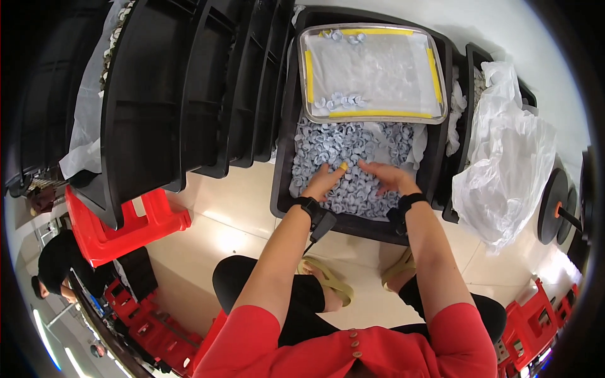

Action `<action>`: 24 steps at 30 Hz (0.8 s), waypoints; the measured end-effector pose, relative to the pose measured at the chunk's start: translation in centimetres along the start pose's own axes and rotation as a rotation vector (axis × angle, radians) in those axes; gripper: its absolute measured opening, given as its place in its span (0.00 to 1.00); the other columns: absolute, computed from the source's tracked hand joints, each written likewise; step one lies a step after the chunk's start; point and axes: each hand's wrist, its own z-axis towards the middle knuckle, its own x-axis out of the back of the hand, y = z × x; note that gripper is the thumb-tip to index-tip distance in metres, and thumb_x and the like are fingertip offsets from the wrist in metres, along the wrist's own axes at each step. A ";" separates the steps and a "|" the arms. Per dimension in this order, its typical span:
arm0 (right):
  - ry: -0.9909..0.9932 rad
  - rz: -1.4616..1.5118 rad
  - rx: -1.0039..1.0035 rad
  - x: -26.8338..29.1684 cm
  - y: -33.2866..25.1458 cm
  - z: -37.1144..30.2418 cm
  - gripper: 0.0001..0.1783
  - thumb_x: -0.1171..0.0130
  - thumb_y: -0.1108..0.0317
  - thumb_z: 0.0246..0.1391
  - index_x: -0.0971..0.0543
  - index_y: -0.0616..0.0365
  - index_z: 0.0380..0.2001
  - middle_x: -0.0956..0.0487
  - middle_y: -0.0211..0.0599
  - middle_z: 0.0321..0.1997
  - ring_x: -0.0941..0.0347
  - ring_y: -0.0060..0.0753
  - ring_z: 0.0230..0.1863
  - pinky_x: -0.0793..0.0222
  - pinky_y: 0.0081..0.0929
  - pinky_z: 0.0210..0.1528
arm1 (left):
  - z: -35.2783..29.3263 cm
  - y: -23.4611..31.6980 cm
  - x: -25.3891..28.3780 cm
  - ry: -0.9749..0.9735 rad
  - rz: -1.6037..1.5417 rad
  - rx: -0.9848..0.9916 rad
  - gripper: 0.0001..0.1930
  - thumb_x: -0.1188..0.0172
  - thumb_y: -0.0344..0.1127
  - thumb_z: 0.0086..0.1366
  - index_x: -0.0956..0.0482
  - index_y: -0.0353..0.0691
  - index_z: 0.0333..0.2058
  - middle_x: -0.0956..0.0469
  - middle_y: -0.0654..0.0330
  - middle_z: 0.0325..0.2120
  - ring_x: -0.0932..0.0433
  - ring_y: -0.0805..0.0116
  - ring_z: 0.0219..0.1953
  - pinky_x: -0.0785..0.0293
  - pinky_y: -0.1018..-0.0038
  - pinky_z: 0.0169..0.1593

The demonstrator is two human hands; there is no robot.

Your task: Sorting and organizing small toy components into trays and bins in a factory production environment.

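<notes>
A black plastic bin [282, 170] in front of me holds a heap of small pale blue-grey curved pieces [340, 142]. My left hand [323, 183] rests on the left part of the heap, its digits apart, with a yellow wrap around one tip. Opposite it, my right hand [392, 177] lies over the pieces with fingers spread. Neither hand visibly grips a piece. Across the bin's far half sits a metal tray [372, 69] lined with clear film and edged in yellow tape; several pieces lie on it.
Stacked black bins [148, 94] stand at left, above a red stool [126, 230]. On the right, a crumpled clear plastic bag [504, 164] hangs over another bin, near black discs on a rod [554, 206]. A person [60, 264] is at far left. Red stools [526, 327] stand lower right.
</notes>
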 end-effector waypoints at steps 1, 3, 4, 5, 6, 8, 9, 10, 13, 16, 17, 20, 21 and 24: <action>-0.038 0.120 0.017 -0.4 0.1 0.2 0.52 0.48 0.33 0.39 0.48 0.57 0.59 0.48 0.42 0.63 0.51 0.41 0.62 0.40 0.48 0.50 | 0.7 -0.5 0.4 0.005 0.000 -0.004 0.42 0.49 0.63 0.48 0.44 0.39 0.55 0.37 0.46 0.50 0.35 0.50 0.50 0.36 0.55 0.47; -0.011 0.162 -0.001 0.1 1.4 1.9 0.46 0.49 0.33 0.40 0.42 0.51 0.56 0.41 0.38 0.59 0.43 0.39 0.57 0.38 0.47 0.47 | 1.9 -1.3 1.3 -0.128 -0.127 -0.062 0.41 0.49 0.62 0.50 0.45 0.40 0.55 0.40 0.49 0.51 0.35 0.50 0.49 0.37 0.49 0.45; -0.090 0.257 -0.026 0.3 1.6 1.8 0.41 0.49 0.34 0.41 0.39 0.50 0.54 0.36 0.34 0.55 0.39 0.35 0.52 0.36 0.43 0.44 | 1.6 -1.2 1.0 -0.067 -0.237 -0.072 0.39 0.48 0.60 0.51 0.43 0.38 0.54 0.37 0.50 0.50 0.33 0.54 0.47 0.35 0.56 0.45; -0.168 0.351 -0.052 0.4 1.7 1.7 0.37 0.49 0.36 0.43 0.36 0.48 0.52 0.32 0.31 0.51 0.34 0.31 0.48 0.34 0.39 0.42 | 1.5 -1.3 0.4 -0.068 -0.237 -0.074 0.39 0.48 0.60 0.51 0.43 0.38 0.54 0.37 0.50 0.50 0.33 0.54 0.47 0.35 0.56 0.45; -0.159 0.352 -0.050 0.5 2.3 2.1 0.37 0.49 0.36 0.43 0.36 0.48 0.52 0.32 0.31 0.51 0.34 0.31 0.48 0.34 0.39 0.42 | 1.5 -1.2 -0.8 -0.094 -0.309 -0.084 0.39 0.46 0.58 0.51 0.43 0.36 0.54 0.36 0.50 0.49 0.33 0.55 0.47 0.35 0.61 0.46; -0.189 0.556 0.014 -1.4 2.6 3.5 0.30 0.48 0.39 0.45 0.32 0.45 0.46 0.27 0.24 0.42 0.30 0.24 0.39 0.32 0.31 0.35 | 5.9 -4.2 -1.8 -0.119 -0.542 -0.215 0.40 0.42 0.54 0.49 0.43 0.29 0.53 0.34 0.49 0.47 0.34 0.60 0.48 0.37 0.72 0.47; -0.183 0.555 0.017 -1.5 2.6 3.4 0.30 0.48 0.39 0.45 0.32 0.45 0.46 0.27 0.24 0.42 0.30 0.24 0.39 0.32 0.31 0.35 | 6.4 -4.1 -2.2 -0.123 -0.542 -0.220 0.40 0.42 0.54 0.49 0.43 0.29 0.53 0.34 0.49 0.47 0.34 0.60 0.48 0.37 0.72 0.47; -0.170 0.574 0.056 -1.9 2.5 3.4 0.29 0.47 0.40 0.44 0.32 0.42 0.47 0.27 0.23 0.41 0.31 0.23 0.38 0.32 0.29 0.33 | 6.8 -4.2 -2.5 -0.053 -0.481 -0.235 0.41 0.42 0.52 0.50 0.46 0.29 0.55 0.35 0.48 0.48 0.34 0.62 0.48 0.36 0.72 0.47; -0.152 0.646 0.071 -2.1 3.4 2.9 0.27 0.45 0.42 0.44 0.31 0.40 0.46 0.27 0.22 0.41 0.31 0.21 0.39 0.31 0.27 0.30 | 6.2 -4.2 -3.6 0.025 -0.382 -0.256 0.42 0.40 0.48 0.50 0.50 0.30 0.56 0.36 0.47 0.48 0.34 0.63 0.48 0.33 0.71 0.45; -0.163 0.733 0.107 -1.5 2.0 -0.4 0.24 0.45 0.46 0.46 0.31 0.41 0.45 0.27 0.20 0.40 0.30 0.22 0.39 0.29 0.27 0.30 | 1.7 -1.3 -3.7 -0.060 -0.728 -0.232 0.40 0.38 0.46 0.50 0.48 0.31 0.56 0.34 0.50 0.46 0.31 0.65 0.44 0.30 0.72 0.41; -0.165 0.728 0.109 -1.4 0.6 -2.1 0.24 0.45 0.46 0.46 0.31 0.41 0.45 0.27 0.20 0.40 0.30 0.22 0.39 0.29 0.27 0.30 | 0.5 0.0 -3.2 -0.058 -0.731 -0.235 0.40 0.38 0.46 0.50 0.48 0.31 0.56 0.34 0.50 0.46 0.31 0.65 0.44 0.30 0.72 0.41; -0.169 0.710 0.336 -0.2 -3.9 -6.0 0.20 0.48 0.49 0.49 0.30 0.44 0.44 0.27 0.24 0.43 0.28 0.23 0.38 0.26 0.30 0.31 | -1.6 5.1 -1.7 -0.139 -0.739 -0.401 0.37 0.40 0.45 0.51 0.43 0.29 0.53 0.34 0.50 0.45 0.29 0.67 0.40 0.31 0.75 0.40; -0.134 0.717 0.394 0.5 -5.6 -7.0 0.21 0.48 0.50 0.50 0.31 0.44 0.46 0.27 0.24 0.42 0.28 0.23 0.37 0.27 0.27 0.30 | -2.8 7.4 -1.0 -0.191 -0.732 -0.441 0.35 0.41 0.45 0.51 0.43 0.31 0.53 0.33 0.52 0.44 0.28 0.68 0.39 0.31 0.76 0.39; -0.077 0.787 0.492 3.0 -9.5 -8.6 0.23 0.48 0.51 0.50 0.32 0.47 0.48 0.27 0.26 0.41 0.28 0.25 0.36 0.27 0.25 0.31 | -6.9 14.0 0.3 -0.230 -0.726 -0.458 0.33 0.42 0.45 0.53 0.42 0.35 0.53 0.30 0.57 0.40 0.28 0.70 0.37 0.31 0.78 0.37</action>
